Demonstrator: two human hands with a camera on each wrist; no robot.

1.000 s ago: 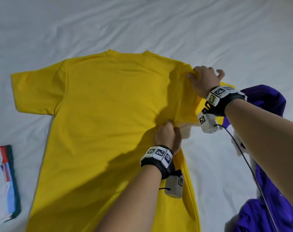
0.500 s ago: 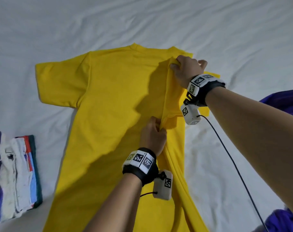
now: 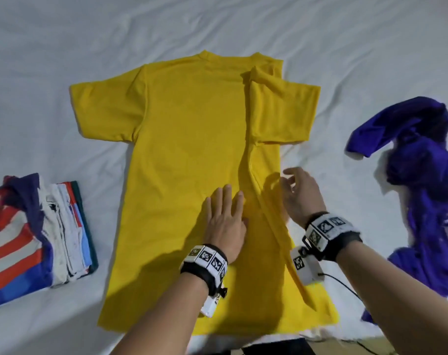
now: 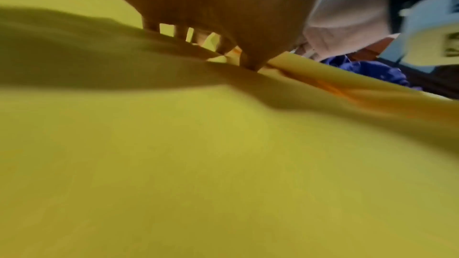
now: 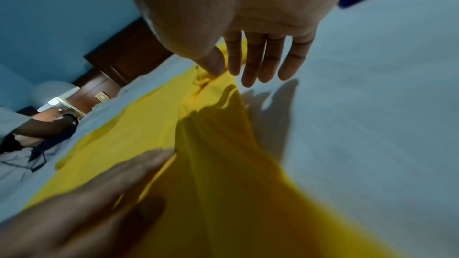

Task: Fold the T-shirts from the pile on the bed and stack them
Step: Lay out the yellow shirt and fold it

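A yellow T-shirt (image 3: 189,160) lies flat on the white bed, collar away from me, with a raised fold ridge (image 3: 251,165) running down its right side and the right sleeve turned outward. My left hand (image 3: 225,213) lies flat on the shirt just left of that ridge, fingers straight. My right hand (image 3: 298,193) hovers just right of the ridge with fingers spread, holding nothing. In the right wrist view its fingers (image 5: 258,60) hang above the yellow T-shirt (image 5: 213,144). The left wrist view shows mostly yellow cloth (image 4: 223,164).
A stack of folded shirts (image 3: 36,231) sits at the left of the bed. A crumpled purple T-shirt (image 3: 427,190) lies at the right. White sheet (image 3: 217,26) surrounds everything. The bed's near edge runs along the bottom of the head view.
Both hands let go of the yellow shirt's right shoulder and side. They moved down toward me; the left now lies flat on the cloth and the right is spread above it.
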